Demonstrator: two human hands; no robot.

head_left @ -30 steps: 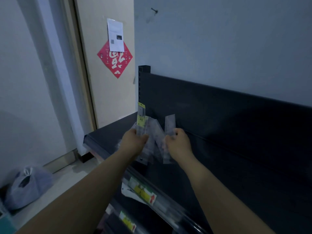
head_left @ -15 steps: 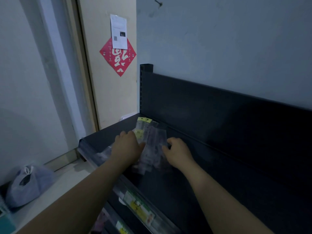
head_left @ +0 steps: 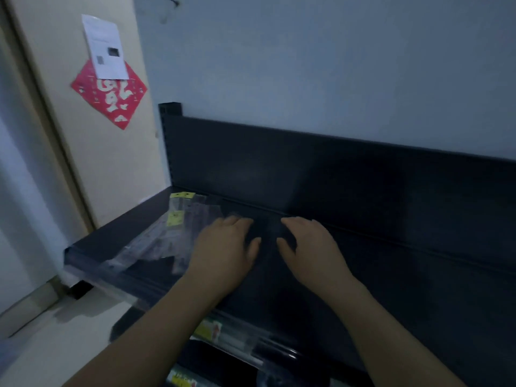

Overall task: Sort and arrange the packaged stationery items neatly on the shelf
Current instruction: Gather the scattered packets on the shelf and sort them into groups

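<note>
Door: a red diamond-shaped paper decoration (head_left: 109,93) hangs at far left, with a white printed sheet (head_left: 104,47) over its top corner.
Packets: clear plastic stationery packets with yellow header tags (head_left: 170,233) lie flat and overlapping on the left end of the dark metal shelf (head_left: 418,289), fanned rather than squared.
Left hand (head_left: 223,247): palm down, fingers loosely extended, over the packets' right edge, gripping nothing.
Right hand (head_left: 310,247): palm down over bare shelf just right of the packets, fingers relaxed and empty; whether it touches the shelf is unclear.
Progress: early, I judge. The packets are on the shelf but not yet straightened, and the long run to the right is unfilled.
</note>
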